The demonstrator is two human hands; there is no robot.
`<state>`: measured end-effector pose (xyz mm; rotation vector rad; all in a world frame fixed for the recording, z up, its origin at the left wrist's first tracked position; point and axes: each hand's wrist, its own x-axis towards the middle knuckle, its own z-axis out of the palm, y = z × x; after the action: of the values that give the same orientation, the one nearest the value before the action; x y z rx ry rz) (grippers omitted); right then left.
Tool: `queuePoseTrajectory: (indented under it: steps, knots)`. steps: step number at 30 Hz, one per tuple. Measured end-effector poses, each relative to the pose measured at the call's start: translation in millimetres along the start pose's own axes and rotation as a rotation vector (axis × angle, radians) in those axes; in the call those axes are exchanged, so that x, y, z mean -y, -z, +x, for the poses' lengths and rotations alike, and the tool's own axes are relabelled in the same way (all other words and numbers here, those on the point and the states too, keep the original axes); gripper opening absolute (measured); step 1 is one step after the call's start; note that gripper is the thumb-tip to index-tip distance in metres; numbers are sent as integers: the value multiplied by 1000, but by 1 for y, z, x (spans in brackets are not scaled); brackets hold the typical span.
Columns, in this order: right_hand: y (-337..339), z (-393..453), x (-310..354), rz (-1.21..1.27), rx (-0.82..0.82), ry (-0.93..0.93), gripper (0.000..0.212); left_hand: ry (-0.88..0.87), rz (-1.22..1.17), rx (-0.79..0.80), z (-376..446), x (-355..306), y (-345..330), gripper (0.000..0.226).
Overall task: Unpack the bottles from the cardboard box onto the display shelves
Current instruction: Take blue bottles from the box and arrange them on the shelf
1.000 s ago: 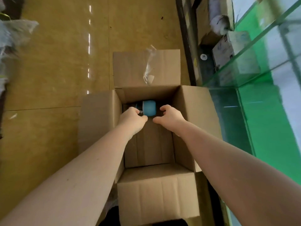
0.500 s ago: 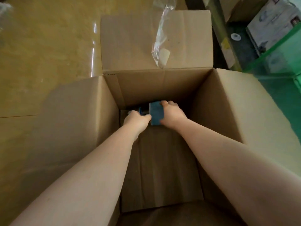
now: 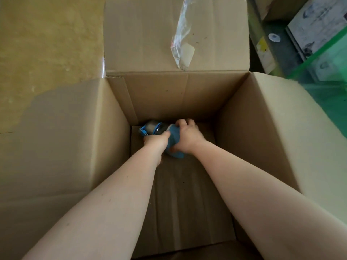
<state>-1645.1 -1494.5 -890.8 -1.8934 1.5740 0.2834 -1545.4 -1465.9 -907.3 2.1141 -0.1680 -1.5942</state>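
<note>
The big brown cardboard box [image 3: 244,128] stands open on the floor, its flaps spread out wide. A strip of clear sticky tape [image 3: 182,38] hangs off the far flap, well past the fingers. Off beyond the right hand's side is a green glass display shelf [image 3: 323,72] with some grey packets [image 3: 315,25] under it.

Both bare arms reach deep down inside the box. At the bottom, by the far wall, lies a blue bottle with a see-through middle and a blue lid [image 3: 159,132]. It lies on its side, with the lid end past the left fingers and the fat blue end under the right palm.

The right hand [image 3: 187,137] curls its fingers over the blue body and grips it. The left hand [image 3: 155,142] wraps around the part near the lid. Both hands hold the same bottle.

No other bottle shows in the box, so I think this may be the last one.

The bottle looks hard and smooth, so it might slip a bit. It seems small and light, likely empty. The see-through part could crack if dropped. I think the best place to hold is the blue body, where the right fingers are now. The lid has a little clip that might pop open if squeezed.
</note>
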Motion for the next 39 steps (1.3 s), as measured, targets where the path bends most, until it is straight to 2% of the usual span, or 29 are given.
queuePoseTrajectory:
  steps: [2,8,12,14,16,18,21,25,29,39]
  knots:
    - [-6,-1,0,109,25,-21,91,15,-19,-20,7,-1,-1,74]
    - [-21,-10,-7,-13,3,-84,104,39,-137,11,16,-2,-9,80]
    - [-33,-18,-13,255,41,-145,104,121,-190,106,19,4,-10,94]
    - [-38,-26,-14,347,3,-121,105,131,-199,145,14,5,-5,82]
    - [-37,-34,-16,397,-70,-96,105,113,-211,180,7,2,-1,80]
    - [-30,-41,-17,409,-137,-64,106,36,-231,186,-6,-6,-1,76]
    - [-11,-52,-16,458,-172,-21,110,-116,-226,114,-29,-20,-6,76]
    - [24,-64,-7,539,-160,-12,110,-359,-46,33,-61,-31,-5,84]
    - [67,-85,11,598,-194,60,84,-574,50,9,-105,-54,10,79]
    - [168,-152,73,578,-430,244,79,-842,-6,-19,-230,-123,53,62]
